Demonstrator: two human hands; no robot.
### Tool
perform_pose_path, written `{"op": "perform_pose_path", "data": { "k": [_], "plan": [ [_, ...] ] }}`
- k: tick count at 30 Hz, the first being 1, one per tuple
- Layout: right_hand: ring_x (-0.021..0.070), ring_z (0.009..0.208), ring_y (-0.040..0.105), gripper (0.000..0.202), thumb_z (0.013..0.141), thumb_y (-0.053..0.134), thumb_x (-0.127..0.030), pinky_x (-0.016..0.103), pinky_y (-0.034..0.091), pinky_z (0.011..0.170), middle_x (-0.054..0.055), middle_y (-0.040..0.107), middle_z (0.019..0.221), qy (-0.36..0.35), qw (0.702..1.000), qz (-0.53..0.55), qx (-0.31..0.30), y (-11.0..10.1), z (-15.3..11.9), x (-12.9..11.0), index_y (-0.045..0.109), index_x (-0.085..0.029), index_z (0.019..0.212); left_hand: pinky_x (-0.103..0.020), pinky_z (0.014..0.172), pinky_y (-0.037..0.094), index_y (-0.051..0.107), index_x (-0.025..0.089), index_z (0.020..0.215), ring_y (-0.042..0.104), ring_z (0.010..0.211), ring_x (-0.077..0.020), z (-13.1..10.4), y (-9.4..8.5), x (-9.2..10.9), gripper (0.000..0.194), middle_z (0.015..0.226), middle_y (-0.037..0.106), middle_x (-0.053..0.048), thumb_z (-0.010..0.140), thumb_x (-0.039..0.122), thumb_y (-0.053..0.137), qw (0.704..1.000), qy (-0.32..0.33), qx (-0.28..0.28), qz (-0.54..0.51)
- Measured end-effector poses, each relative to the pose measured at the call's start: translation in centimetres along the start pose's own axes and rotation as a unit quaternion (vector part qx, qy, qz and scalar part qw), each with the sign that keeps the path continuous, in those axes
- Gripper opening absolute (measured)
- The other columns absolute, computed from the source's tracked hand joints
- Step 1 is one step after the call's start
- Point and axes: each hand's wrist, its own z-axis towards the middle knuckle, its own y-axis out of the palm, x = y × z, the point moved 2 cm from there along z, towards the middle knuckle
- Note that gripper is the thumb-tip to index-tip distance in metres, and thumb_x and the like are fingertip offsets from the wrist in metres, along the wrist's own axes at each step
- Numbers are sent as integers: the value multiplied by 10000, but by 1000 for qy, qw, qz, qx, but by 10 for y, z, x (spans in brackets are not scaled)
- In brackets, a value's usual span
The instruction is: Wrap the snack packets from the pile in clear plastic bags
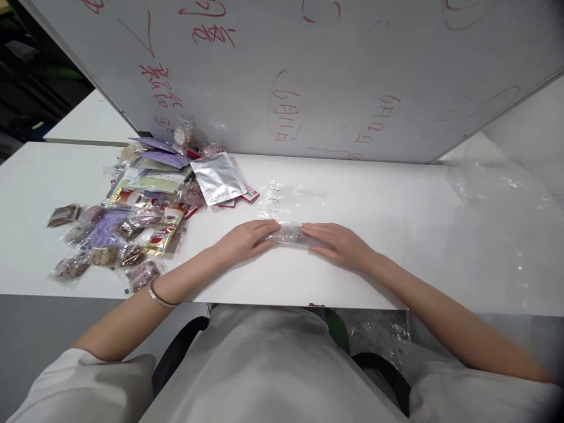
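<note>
A clear plastic bag (289, 234) lies on the white table in front of me, its near part rolled or folded into a narrow band. The thin far part spreads flat beyond my fingers. My left hand (247, 241) grips the left end of the band, thumb on the near side and fingers on the far side. At the opposite end, my right hand (346, 244) holds the band the same way. Whether anything is inside the bag, I cannot tell.
To the left lies a pile of small packets: a silver foil pouch (219, 178), a gold and red sachet (165, 230), purple packets (165, 158) and several clear-wrapped pieces (104, 255). Clear plastic sheeting (497, 235) covers the table's right side. A whiteboard (335, 70) stands along the back edge.
</note>
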Motion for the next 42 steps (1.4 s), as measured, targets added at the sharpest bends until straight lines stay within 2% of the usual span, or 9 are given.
{"op": "perform_pose_path", "data": {
  "k": [4, 7, 11, 16, 25, 30, 35, 39, 42],
  "plan": [
    [188, 645, 651, 327, 959, 494, -538, 340, 502, 615, 1, 727, 774, 238, 966, 47, 86, 6, 10, 3, 645, -250, 923, -328, 768, 531, 614, 211, 1219, 685, 814, -192, 12, 2, -4, 333, 914, 733, -51, 1006, 426, 475, 989, -123, 41, -66],
    [208, 590, 610, 347, 884, 590, -565, 347, 466, 570, 1, 662, 677, 344, 932, -4, 113, 11, 20, 3, 590, -227, 961, -314, 716, 508, 550, 199, 1269, 632, 734, -178, 26, 7, -6, 329, 775, 662, -12, 988, 368, 520, 981, -158, 93, -58],
    [290, 994, 648, 238, 920, 561, -345, 459, 511, 852, 134, 683, 1079, 190, 962, -123, 156, 10, 24, 1, 595, -189, 1097, -416, 926, 478, 633, 178, 1100, 588, 1066, -244, 33, 9, -5, 194, 1121, 638, -132, 988, 270, 504, 981, -43, 181, 58],
    [254, 1234, 585, 376, 972, 504, -337, 456, 491, 1023, 108, 609, 1353, -9, 998, -54, 20, 8, 3, 2, 532, -236, 1333, -416, 941, 508, 588, 159, 1244, 617, 1114, -278, 19, 6, -5, 464, 1223, 648, -146, 925, 495, 606, 996, 64, 19, 61],
    [194, 604, 595, 343, 908, 561, -542, 341, 480, 563, 3, 660, 757, 357, 924, 78, 114, 0, 16, 9, 554, -250, 1088, -321, 680, 499, 553, 196, 1252, 636, 735, -196, 38, 5, -3, 358, 837, 689, -36, 1001, 440, 478, 990, -138, 41, -15],
    [291, 1076, 591, 310, 844, 610, -390, 456, 464, 921, 123, 639, 1137, 285, 947, -29, 147, -7, 31, 10, 567, -207, 1090, -411, 867, 498, 671, 184, 1060, 614, 1001, -250, 44, 14, 2, 197, 1056, 677, -117, 989, 226, 492, 975, 2, 115, 189],
    [271, 1063, 605, 610, 729, 727, -567, 391, 494, 847, 106, 626, 1233, 363, 929, 79, 0, -23, 34, 22, 583, -237, 1221, -412, 966, 527, 589, 122, 1275, 627, 1167, -264, 24, 20, 10, 402, 1240, 673, -152, 1015, 396, 451, 981, 45, 73, 176],
    [205, 737, 576, 473, 610, 794, -628, 308, 398, 600, 36, 627, 822, 409, 890, 139, -141, -31, 40, 19, 639, -220, 790, -454, 1196, 337, 325, 70, 1510, 364, 1458, -293, 16, 25, 14, 679, 1548, 414, -186, 993, 487, 465, 988, 40, 17, 151],
    [165, 647, 489, 454, 654, 768, -607, 292, 327, 559, 2, 527, 687, 380, 900, 164, -139, -33, 36, 3, 538, -216, 642, -459, 1234, 264, 169, 122, 1573, 246, 1510, -275, 21, 30, 15, 729, 1619, 282, -157, 1003, 484, 444, 992, 32, -27, 122]
  ]
}}
